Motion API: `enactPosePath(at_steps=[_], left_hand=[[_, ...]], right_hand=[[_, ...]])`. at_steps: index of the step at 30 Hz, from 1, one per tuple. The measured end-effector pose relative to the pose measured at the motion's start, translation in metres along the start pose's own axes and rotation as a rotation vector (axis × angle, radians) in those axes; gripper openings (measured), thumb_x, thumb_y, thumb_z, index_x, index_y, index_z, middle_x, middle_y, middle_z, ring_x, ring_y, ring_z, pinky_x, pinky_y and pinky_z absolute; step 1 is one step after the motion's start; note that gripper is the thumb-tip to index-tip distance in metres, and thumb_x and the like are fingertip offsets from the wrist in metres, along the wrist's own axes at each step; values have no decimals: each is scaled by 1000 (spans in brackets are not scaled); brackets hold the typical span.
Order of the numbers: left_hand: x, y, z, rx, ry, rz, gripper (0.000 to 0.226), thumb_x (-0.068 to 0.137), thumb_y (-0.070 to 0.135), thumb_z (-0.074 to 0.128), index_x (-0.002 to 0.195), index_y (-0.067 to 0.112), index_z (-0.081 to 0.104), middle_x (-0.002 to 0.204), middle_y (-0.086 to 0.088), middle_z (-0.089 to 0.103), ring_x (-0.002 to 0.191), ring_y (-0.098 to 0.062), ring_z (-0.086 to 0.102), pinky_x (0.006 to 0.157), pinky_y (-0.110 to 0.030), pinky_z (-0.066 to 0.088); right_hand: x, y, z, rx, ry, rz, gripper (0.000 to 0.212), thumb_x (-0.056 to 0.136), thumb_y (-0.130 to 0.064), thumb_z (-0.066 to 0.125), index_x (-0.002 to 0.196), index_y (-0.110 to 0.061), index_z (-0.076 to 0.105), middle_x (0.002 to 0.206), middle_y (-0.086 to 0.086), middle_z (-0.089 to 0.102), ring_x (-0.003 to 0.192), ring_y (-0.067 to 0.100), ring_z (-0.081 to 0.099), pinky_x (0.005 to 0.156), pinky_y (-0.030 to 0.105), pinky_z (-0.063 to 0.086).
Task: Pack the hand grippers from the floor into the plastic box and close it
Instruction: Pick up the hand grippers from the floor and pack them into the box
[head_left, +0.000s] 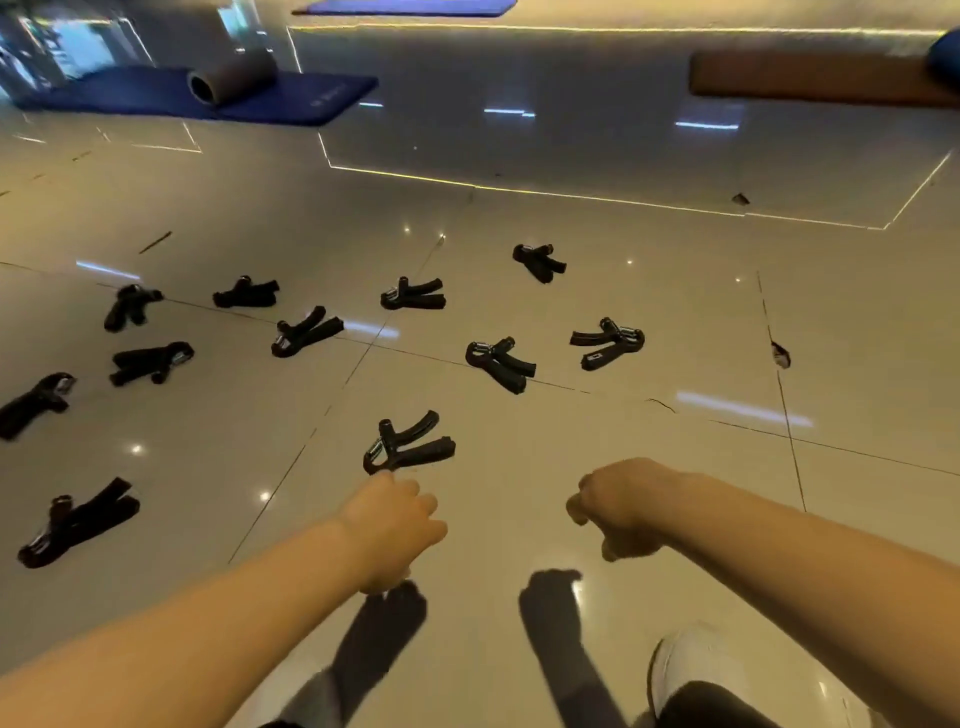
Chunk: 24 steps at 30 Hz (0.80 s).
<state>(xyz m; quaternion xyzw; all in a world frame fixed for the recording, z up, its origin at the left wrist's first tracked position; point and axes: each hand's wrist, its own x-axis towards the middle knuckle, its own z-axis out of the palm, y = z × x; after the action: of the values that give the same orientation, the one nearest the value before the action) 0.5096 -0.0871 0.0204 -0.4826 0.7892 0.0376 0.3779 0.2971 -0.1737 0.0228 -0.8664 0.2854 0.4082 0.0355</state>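
At the bottom edge a white shoe (691, 670) is showing beside a dark trouser leg, below the right forearm. Both bare arms are reaching forward over the glossy tiled floor (649, 291). The left hand (395, 525) is hovering with its fingers curled under and holding nothing; the right hand (618, 506) is likewise loosely curled and holding nothing, the two hands well apart, each casting a dark shadow on the tiles beneath.

Just ahead of the left hand's knuckles, the nearest hand gripper (410, 444) is lying flat on the floor, its black handles splayed toward the right. Off to the left of that hand another gripper (78, 522) is lying, and farther left and ahead more are lying scattered. Ahead of the right hand, a pair of grippers (501, 364) (608, 343) is lying near each other, with others strewn beyond, the farthest gripper (540, 262) lying alone.

Far ahead and to the left, a grey foam roller (231, 78) is resting on a blue exercise mat (291, 101); far to the right a brown mat (815, 78) is lying on the floor.
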Motion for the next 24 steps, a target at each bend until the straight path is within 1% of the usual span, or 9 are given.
enactPosePath(at_steps=[4, 8, 11, 13, 14, 16, 18, 21, 24], left_hand=[[69, -20, 56, -124, -16, -53, 44, 96, 37, 41, 136, 20, 35, 131, -7, 43, 116, -26, 43, 90, -38, 39], [128, -21, 100, -219, 24, -74, 54, 92, 42, 45, 140, 23, 28, 138, -5, 36, 121, -26, 39, 89, -38, 38], [156, -22, 124, -267, 127, -93, 72, 86, 55, 49, 144, 25, 19, 146, -6, 25, 132, -28, 25, 99, -42, 35], [167, -31, 133, -261, 181, -87, 83, 82, 62, 50, 146, 28, 11, 153, -6, 12, 141, -30, 8, 110, -48, 21], [172, -38, 136, -277, 193, -99, 87, 80, 66, 49, 148, 29, 8, 156, -6, 6, 143, -31, 1, 112, -50, 15], [183, -56, 141, -349, 177, -176, 94, 78, 71, 47, 148, 33, -2, 157, -6, -6, 143, -32, -9, 112, -54, 8], [195, -77, 145, -398, 156, -244, 97, 77, 73, 46, 147, 35, -9, 156, -5, -14, 142, -32, -13, 113, -54, 7], [212, -105, 148, -417, 159, -275, 94, 80, 65, 50, 147, 36, -9, 156, -9, -15, 142, -32, -10, 113, -53, 9], [232, -125, 150, -516, 117, -244, 92, 84, 52, 57, 146, 37, -9, 156, -6, -12, 143, -27, -5, 114, -49, 12]], right_hand=[[67, -3, 50, -83, -125, -84, 44, 93, -16, 50, 136, -17, 44, 128, 5, 50, 111, 26, 54, 79, 33, 44], [129, 6, 81, -29, -139, -157, 50, 94, -21, 50, 142, -19, 35, 131, 5, 44, 114, 27, 51, 82, 36, 46], [170, 25, 93, 4, -47, -130, 50, 94, -24, 50, 141, -24, 32, 134, 4, 40, 115, 27, 46, 78, 34, 41], [187, 37, 93, -14, -1, -102, 46, 94, -27, 49, 137, -23, 34, 135, 3, 37, 116, 26, 43, 79, 32, 37], [194, 42, 91, -21, 8, -95, 47, 93, -29, 49, 137, -23, 33, 136, 3, 35, 117, 25, 41, 81, 32, 36], [208, 51, 82, -21, 51, -88, 54, 92, -31, 52, 140, -22, 28, 140, 5, 31, 120, 25, 39, 88, 33, 39], [221, 60, 65, 38, 122, -60, 61, 91, -33, 53, 144, -23, 22, 147, 6, 24, 126, 27, 35, 96, 37, 40], [243, 76, 35, 199, 212, 30, 70, 89, -38, 54, 146, -22, 17, 152, 8, 18, 135, 29, 27, 105, 41, 34], [277, 102, 19, 368, 336, 180, 72, 85, -42, 59, 143, -18, 24, 149, 12, 25, 133, 31, 30, 105, 46, 36]])
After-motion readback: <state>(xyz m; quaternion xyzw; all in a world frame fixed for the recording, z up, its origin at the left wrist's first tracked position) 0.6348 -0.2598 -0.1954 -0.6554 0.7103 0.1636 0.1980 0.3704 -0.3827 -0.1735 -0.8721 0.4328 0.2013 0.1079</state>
